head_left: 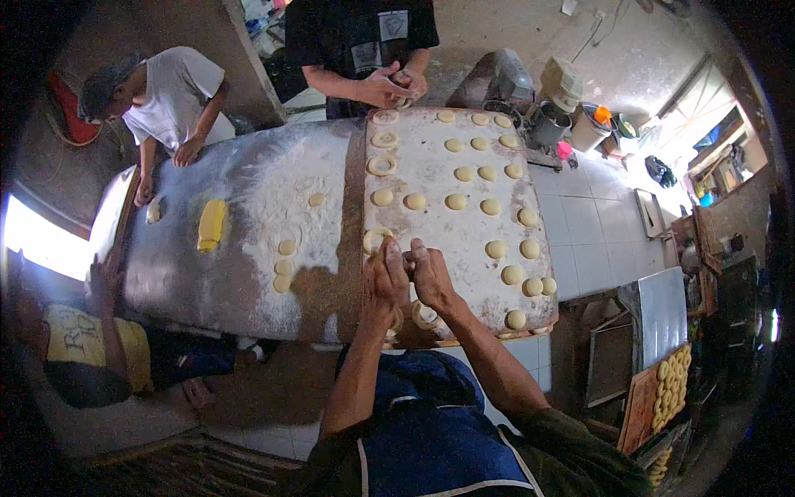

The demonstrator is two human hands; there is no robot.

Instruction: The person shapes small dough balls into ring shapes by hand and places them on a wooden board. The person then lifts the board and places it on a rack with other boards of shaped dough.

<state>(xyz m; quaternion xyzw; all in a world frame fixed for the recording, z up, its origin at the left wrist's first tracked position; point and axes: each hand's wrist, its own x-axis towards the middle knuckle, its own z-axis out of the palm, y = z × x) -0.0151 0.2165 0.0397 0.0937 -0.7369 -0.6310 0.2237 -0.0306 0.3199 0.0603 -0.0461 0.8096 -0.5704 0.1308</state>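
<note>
My left hand (pixel 386 277) and my right hand (pixel 431 277) are close together over the near left part of a floured board (pixel 435 236). Both have their fingers curled in, thumbs facing each other; whatever lies between them is hidden by the fingers. Just beyond my left fingertips a dough ring (pixel 369 241) rests on the board. Another dough ring (pixel 425 315) lies near the board's front edge, beside my right wrist. Round dough balls (pixel 456 201) stand in loose rows ahead and to the right, and several more rings (pixel 383 165) line the far left edge.
Left of the board, a floured metal table (pixel 174 273) carries a yellow slab (pixel 212 225) and small dough pieces (pixel 284 267). One co-worker (pixel 360 58) stands opposite, with others at the left (pixel 178 91) and lower left (pixel 108 348). A tray of dough rings (pixel 638 410) stands at lower right.
</note>
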